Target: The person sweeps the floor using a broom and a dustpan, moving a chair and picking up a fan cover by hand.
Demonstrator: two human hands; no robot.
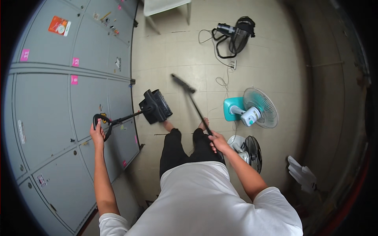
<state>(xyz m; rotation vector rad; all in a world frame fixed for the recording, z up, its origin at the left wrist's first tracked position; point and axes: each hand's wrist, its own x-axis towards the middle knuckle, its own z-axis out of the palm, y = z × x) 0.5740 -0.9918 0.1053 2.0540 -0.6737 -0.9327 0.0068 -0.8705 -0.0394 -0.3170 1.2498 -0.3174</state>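
My left hand (98, 131) is closed round the looped handle of a black long-handled dustpan (154, 107), out to the left beside the lockers. The pan is low, just ahead of my left foot. With my right hand (219, 142) I grip the dark pole of a broom (194, 103), which slants forward and left from my right thigh. The narrow black broom head (183, 83) is slightly blurred, ahead and to the right of the pan and apart from it. My bare feet show beneath black trousers, partly hidden by the pan and the pole.
Grey lockers (43, 104) line the left side. A white stool (163, 6) stands at the far end. On the right are a black fan (239, 36), a teal-and-white fan (252, 110) and another dark-bladed fan (254, 154). Cables (222, 82) and a power strip (233, 64) lie on the tiled floor.
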